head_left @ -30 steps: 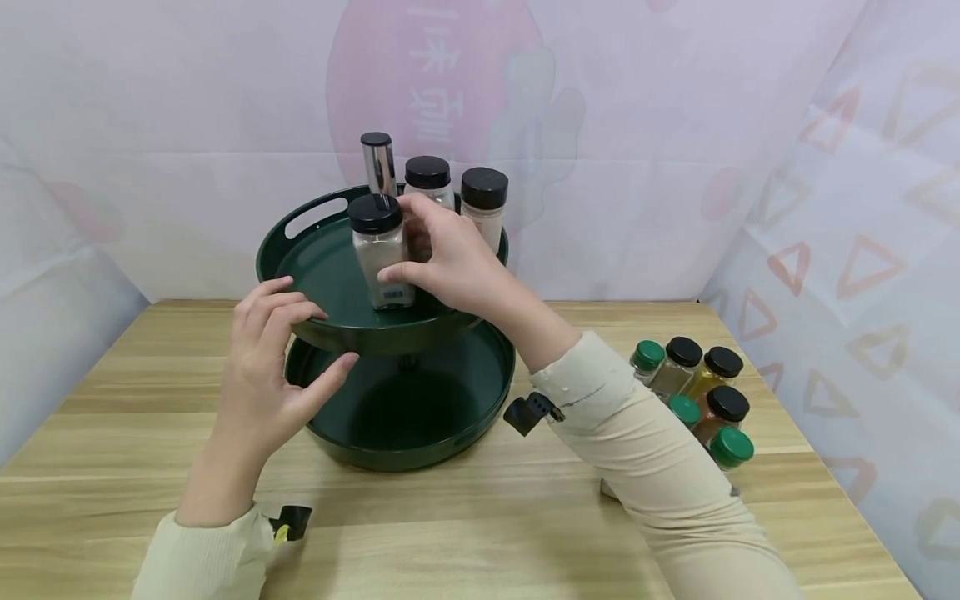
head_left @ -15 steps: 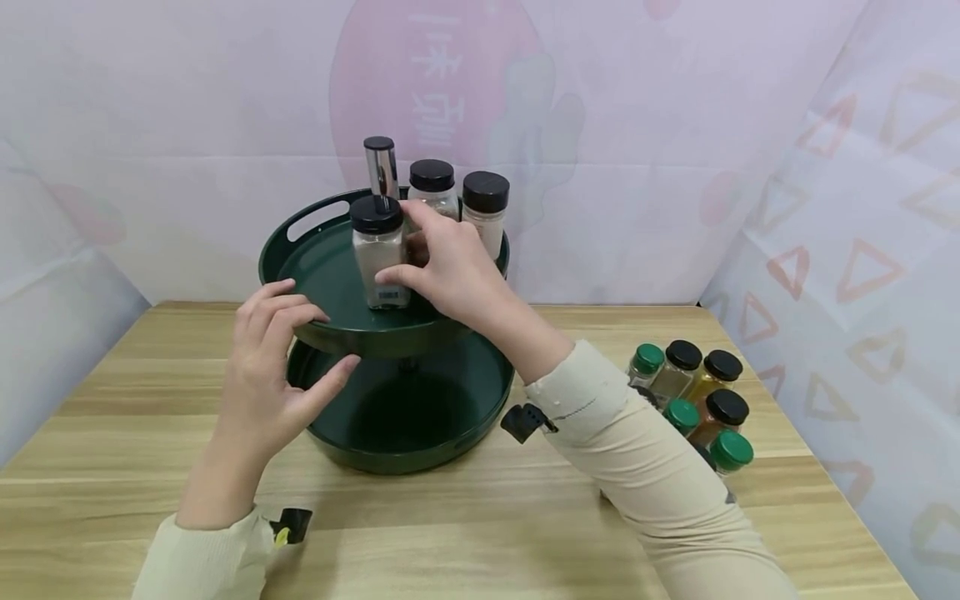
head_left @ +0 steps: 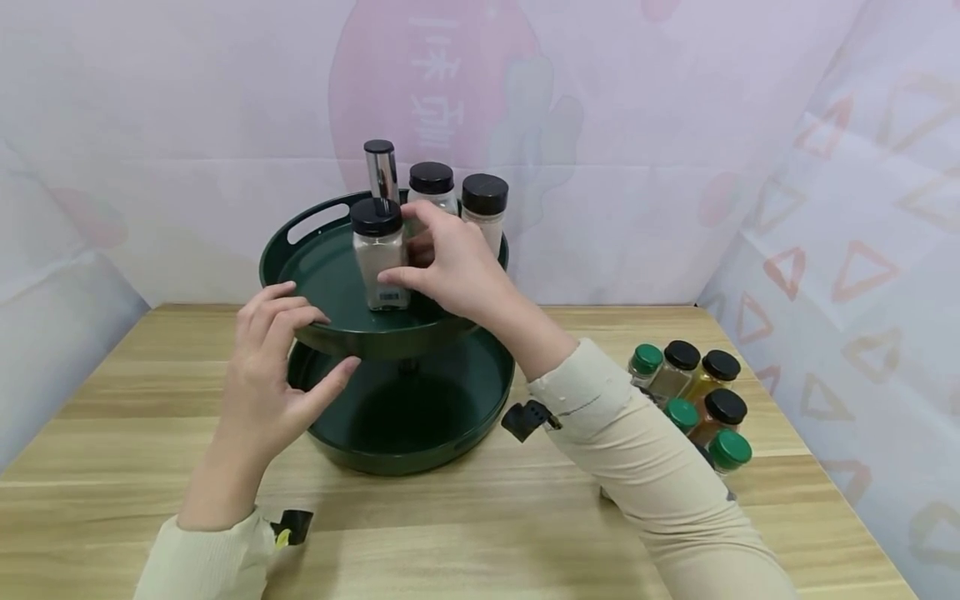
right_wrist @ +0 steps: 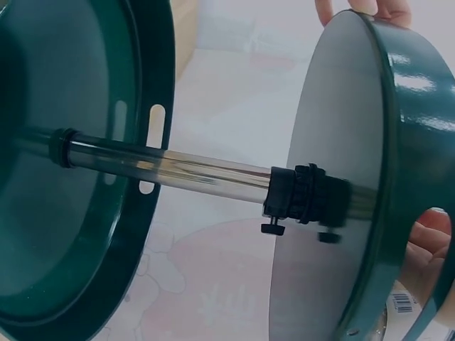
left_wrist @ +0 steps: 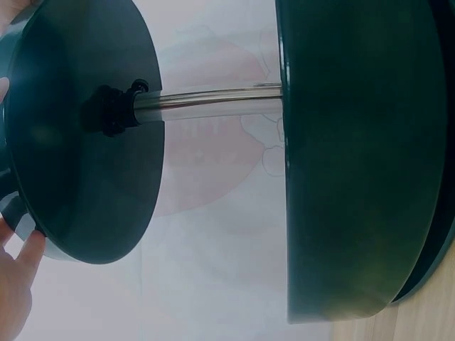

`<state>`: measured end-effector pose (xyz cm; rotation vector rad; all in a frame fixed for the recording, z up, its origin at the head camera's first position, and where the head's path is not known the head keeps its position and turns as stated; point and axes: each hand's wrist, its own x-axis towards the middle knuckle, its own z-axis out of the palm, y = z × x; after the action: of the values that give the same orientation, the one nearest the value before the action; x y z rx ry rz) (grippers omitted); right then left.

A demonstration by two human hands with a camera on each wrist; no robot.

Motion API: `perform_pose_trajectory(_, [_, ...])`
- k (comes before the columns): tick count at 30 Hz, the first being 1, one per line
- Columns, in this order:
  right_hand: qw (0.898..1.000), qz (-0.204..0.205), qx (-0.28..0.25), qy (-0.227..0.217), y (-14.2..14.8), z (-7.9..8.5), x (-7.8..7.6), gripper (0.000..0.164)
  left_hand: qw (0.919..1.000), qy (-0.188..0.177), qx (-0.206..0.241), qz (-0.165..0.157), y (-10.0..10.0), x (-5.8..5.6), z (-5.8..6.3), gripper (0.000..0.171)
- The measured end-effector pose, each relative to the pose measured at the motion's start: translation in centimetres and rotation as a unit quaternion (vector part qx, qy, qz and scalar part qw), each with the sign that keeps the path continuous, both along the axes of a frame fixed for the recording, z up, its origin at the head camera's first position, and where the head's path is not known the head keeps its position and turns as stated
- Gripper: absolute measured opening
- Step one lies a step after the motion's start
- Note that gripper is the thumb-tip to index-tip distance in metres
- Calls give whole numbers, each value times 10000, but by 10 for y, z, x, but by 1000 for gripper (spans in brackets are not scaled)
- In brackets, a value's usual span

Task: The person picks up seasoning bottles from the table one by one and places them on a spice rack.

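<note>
My right hand (head_left: 465, 267) holds a clear spice jar (head_left: 377, 265) with a black lid, thumb on its near side. The jar stands upright on the upper tray (head_left: 322, 267) of a dark green two-tier turntable, in front of its metal post (head_left: 382, 175). With the fingers over the near left rim and the thumb below, my left hand (head_left: 266, 371) grips the upper tray. Through a handle slot in the right wrist view show the right fingers (right_wrist: 430, 238) and the jar's barcode label (right_wrist: 402, 302). The right fingers behind the jar are mostly hidden in the head view.
Two black-lidded jars, one (head_left: 432, 183) behind the right hand and one (head_left: 485, 200) to its right, stand on the upper tray. The lower tray (head_left: 405, 462) sits beneath. Several spice jars (head_left: 708, 396) with green and black lids cluster at the table's right, partly behind the right sleeve.
</note>
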<state>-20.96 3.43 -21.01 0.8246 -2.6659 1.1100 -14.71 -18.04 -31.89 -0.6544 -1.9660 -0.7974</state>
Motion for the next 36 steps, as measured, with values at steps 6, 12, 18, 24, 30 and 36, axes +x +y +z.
perform_pose_trajectory(6, [9992, 69, -321, -231, 7, 3, 0, 62, 10000, 0, 17, -42, 2, -2, 1, 64])
perform_pose_trajectory(12, [9976, 224, -576, -324, 15, 8, 2, 55, 10000, -24, 64, -71, 1, -4, 1, 65])
perform_pose_trajectory(18, [9929, 565, -966, -409, 28, 12, 5, 51, 9999, 28, 68, -72, -1, -4, -1, 65])
perform_pose_trajectory(24, [9861, 972, -1282, -422, 46, 18, 11, 48, 10000, 71, 43, -43, -2, -4, -1, 64])
perform_pose_trajectory(30, [9810, 1221, -1478, -313, 64, 26, 21, 47, 9999, 101, 47, -41, -2, -5, -1, 64])
perform_pose_trajectory(36, [9820, 1159, -1442, -391, 94, 34, 33, 46, 9999, 74, 80, -48, -1, -4, 1, 64])
